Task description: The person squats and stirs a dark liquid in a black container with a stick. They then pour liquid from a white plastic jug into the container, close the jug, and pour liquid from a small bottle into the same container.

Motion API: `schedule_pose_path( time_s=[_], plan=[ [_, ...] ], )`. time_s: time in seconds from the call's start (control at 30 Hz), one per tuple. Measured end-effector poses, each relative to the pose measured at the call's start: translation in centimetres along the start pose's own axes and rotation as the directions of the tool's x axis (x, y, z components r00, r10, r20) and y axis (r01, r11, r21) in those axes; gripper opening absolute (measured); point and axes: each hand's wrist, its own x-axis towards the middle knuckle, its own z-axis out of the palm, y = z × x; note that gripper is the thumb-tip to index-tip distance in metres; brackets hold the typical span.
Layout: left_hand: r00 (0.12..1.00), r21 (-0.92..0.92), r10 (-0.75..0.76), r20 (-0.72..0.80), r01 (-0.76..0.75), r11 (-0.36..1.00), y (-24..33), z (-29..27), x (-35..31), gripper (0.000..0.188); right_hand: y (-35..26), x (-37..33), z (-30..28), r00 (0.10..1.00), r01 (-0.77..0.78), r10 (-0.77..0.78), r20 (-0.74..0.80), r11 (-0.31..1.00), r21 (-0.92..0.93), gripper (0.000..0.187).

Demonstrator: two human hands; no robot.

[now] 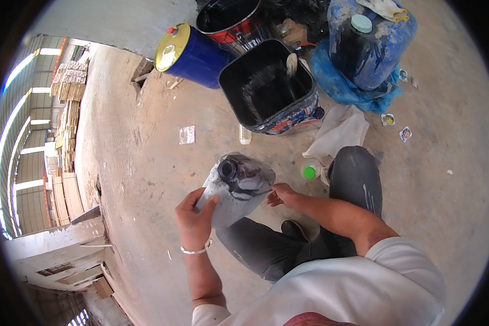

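My left hand (196, 214) grips the left side of a cut, translucent plastic bottle (234, 206), its thumb lying on the near face. The bottle is tilted, with its dark round neck (227, 170) facing up and black stains spread over its right side. At its right edge is my right hand (281, 194), fingers curled; whether it pinches the bottle's edge or something small is hard to make out. Beyond my hands stands an open black square bucket (263, 89) with a smeared inside and a pale-ended tool (292, 65) leaning in it.
A blue drum with a yellow top (174, 49), a red-and-black bucket (231, 24) and a large blue jug (364, 54) on blue plastic stand at the back. A white cloth (339, 130) and a green-capped bottle (309, 171) lie near my right knee. Boards (68, 108) are stacked far left.
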Motion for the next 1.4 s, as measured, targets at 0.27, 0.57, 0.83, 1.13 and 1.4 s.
schedule_pose_path(
  time_s=[0.27, 0.57, 0.83, 1.13, 1.4],
  plan=[
    [0.988, -0.323, 0.045, 0.148, 0.005, 0.946, 8.3, -5.2, -2.9, 0.035, -2.1, -5.2, 4.1, 0.551, -0.224, -0.54, 0.636, 0.639, 0.736, 0.052],
    [0.963, -0.498, 0.138, 0.233, -0.004, 0.867, 11.0, -4.2, -0.8, 0.036, -4.5, -12.8, 1.3, 0.561, 0.646, -0.806, 0.19, 0.569, 0.509, 0.059],
    [0.893, -0.741, 0.221, 0.391, 0.164, 0.651, 10.4, -0.3, 1.2, 0.038, -5.8, -23.2, -6.4, 0.453, 0.888, -0.891, 0.035, 0.454, 0.066, 0.06],
    [0.863, -0.852, 0.307, 0.401, 0.228, 0.471, 10.4, 4.6, 2.7, 0.041, -9.8, -30.5, -10.2, 0.698, 0.674, -0.696, -0.172, 0.555, 0.488, 0.058],
    [0.852, -0.898, 0.339, 0.398, 0.288, 0.331, 11.1, 7.7, 3.3, 0.043, -13.0, -34.4, -12.1, 0.616, 0.783, -0.673, -0.41, 0.581, 0.222, 0.061]
  ],
)
